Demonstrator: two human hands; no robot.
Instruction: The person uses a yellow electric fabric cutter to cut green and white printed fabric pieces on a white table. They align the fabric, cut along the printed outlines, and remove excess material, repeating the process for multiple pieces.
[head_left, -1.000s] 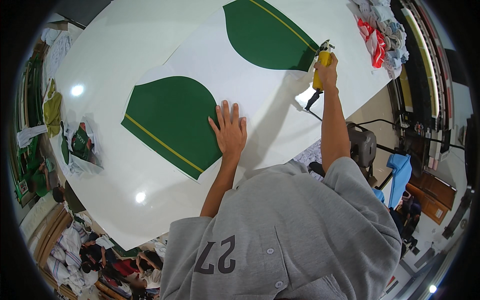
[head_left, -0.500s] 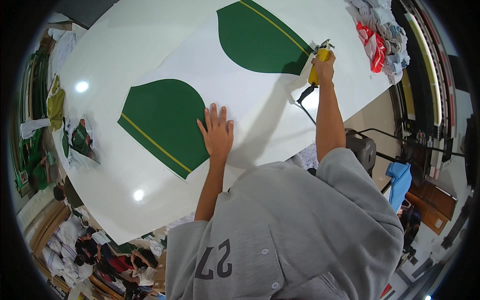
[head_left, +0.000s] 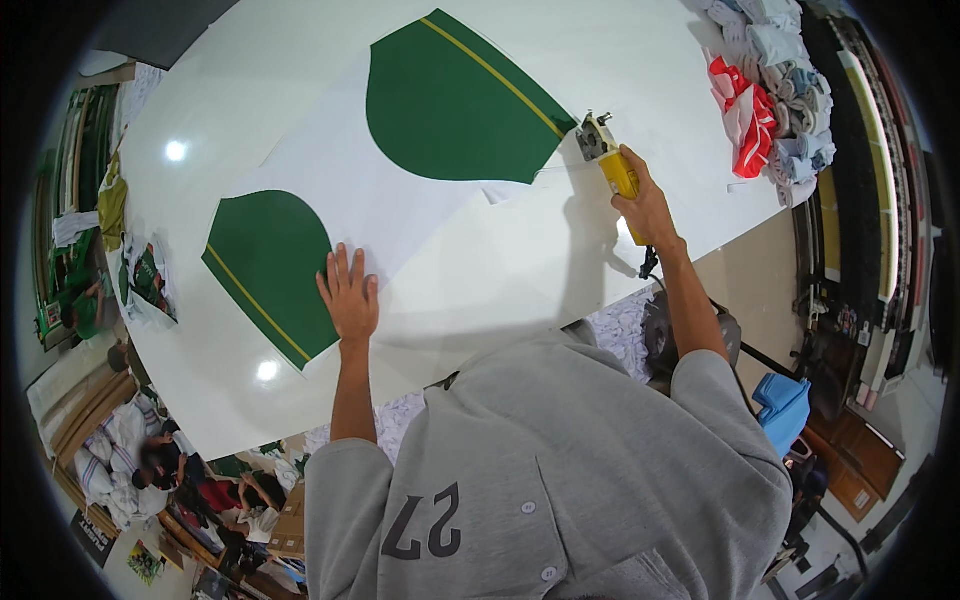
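Where the far green panel [head_left: 465, 110] comes to its right corner, a yellow corded tool [head_left: 620, 178] sits just beside it, at the white table's [head_left: 220, 375] right side, its long axis slanting, the metal head [head_left: 596, 138] pointing forward and left; whether the two touch, I can't quite tell. The right hand [head_left: 645, 208] wraps round the yellow body. The left hand [head_left: 352, 308] lies flat, slightly spread, at the near green panel's [head_left: 265, 265] curved edge. Red-and-white cloth [head_left: 742, 118] lies farther right.
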